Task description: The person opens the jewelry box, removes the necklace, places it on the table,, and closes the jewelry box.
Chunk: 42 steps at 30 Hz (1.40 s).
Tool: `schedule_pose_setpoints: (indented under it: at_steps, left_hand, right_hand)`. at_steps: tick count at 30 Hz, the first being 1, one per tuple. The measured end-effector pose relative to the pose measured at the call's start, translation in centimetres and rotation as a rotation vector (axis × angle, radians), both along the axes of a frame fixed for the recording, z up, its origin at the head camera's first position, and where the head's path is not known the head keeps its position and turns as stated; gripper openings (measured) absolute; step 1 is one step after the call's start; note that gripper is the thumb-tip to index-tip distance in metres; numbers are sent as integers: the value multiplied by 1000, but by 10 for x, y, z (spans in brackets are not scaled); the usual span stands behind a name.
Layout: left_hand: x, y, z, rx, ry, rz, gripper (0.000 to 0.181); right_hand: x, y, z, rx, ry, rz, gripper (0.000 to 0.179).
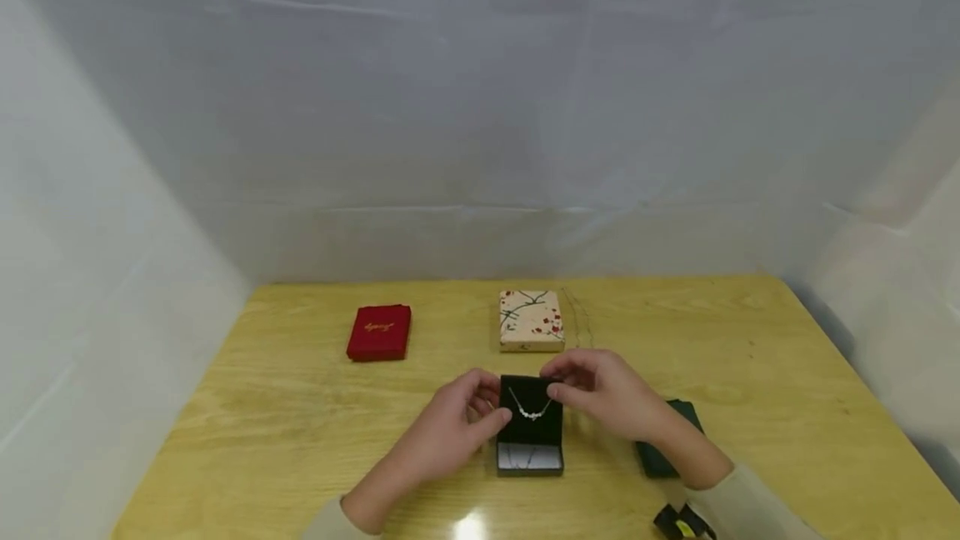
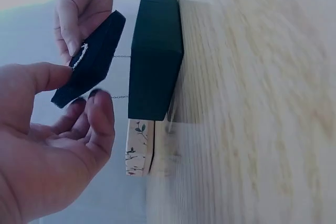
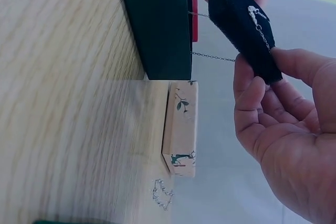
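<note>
Both hands hold a black velvet jewelry pad (image 1: 542, 433) by its sides, tilted above a small dark green box (image 2: 156, 59). A silver necklace (image 1: 532, 416) with a beaded middle lies across the pad's face. Its thin chain (image 3: 212, 56) runs from behind the pad down into the box, whose pale inside shows in the head view. My left hand (image 1: 459, 423) pinches the left edge between thumb and fingers. On the opposite edge, my right hand (image 1: 609, 394) pinches the pad, thumb on the front near the chain and fingers behind.
A red box (image 1: 379, 332) with gold lettering sits at the back left. Behind the hands stands a floral box (image 1: 531, 321), with another thin chain (image 1: 581, 319) beside it. A dark green lid (image 1: 657, 458) lies under the right forearm, near a black item (image 1: 667, 521) with a yellow mark.
</note>
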<state>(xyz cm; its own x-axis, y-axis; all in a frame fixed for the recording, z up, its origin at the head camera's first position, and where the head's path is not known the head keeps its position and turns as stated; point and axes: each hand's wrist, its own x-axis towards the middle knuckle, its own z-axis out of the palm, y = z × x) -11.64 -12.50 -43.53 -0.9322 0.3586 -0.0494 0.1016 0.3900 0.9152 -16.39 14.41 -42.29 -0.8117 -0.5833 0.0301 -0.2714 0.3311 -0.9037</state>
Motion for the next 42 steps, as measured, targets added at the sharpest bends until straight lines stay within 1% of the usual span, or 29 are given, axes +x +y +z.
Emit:
schedule_pose_setpoints:
  at_steps: [2, 5, 8, 13, 16, 18, 19, 21, 24, 27, 30, 33, 36, 40, 42]
  left_hand:
    - [-1, 1, 1, 40, -27, -14, 30]
    - [-2, 3, 0, 76, -43, -38, 30]
    - [-3, 5, -1, 91, -58, -56, 30]
    - [-4, 7, -1, 94, -75, -64, 28]
    - [-4, 7, 0, 89, -86, -56, 28]
    - [-4, 6, 1, 88, -93, -52, 28]
    - [-4, 6, 2, 87, -94, -51, 29]
    - [-5, 7, 3, 90, -94, -51, 31]
    - [-6, 8, 3, 96, -86, -53, 34]
    - [-7, 9, 5, 106, -86, -51, 33]
    - [-9, 10, 5, 115, -88, -50, 32]
    - [-9, 10, 5, 122, -93, -52, 33]
    - [-8, 9, 5, 118, -94, -52, 36]
    - [-8, 7, 5, 137, -114, -41, 37]
    - [-8, 6, 6, 163, -132, -40, 36]
  right_hand:
    - [-1, 1, -1, 1, 5, -4, 26]
    - [-2, 2, -1, 5, 5, -11, 27]
    - [-2, 3, -2, 1, -12, -20, 26]
    - [3, 4, -2, -13, -27, -46, 26]
    - [6, 4, -1, -11, 0, -61, 27]
    - [7, 3, -1, -3, 37, -76, 28]
    - [8, 2, -1, -1, 66, -84, 28]
    - [10, 2, 0, 8, 152, -106, 28]
    - [12, 4, 2, 40, 346, -143, 29]
    - [13, 4, 4, 78, 571, -151, 30]
    - [13, 2, 4, 98, 769, -107, 32]
    - [13, -1, 4, 123, 921, -44, 33]
    - [14, -6, 4, 167, 1012, 12, 34]
    - [17, -12, 3, 231, 1073, 60, 33]
    - [18, -15, 2, 257, 1096, 73, 33]
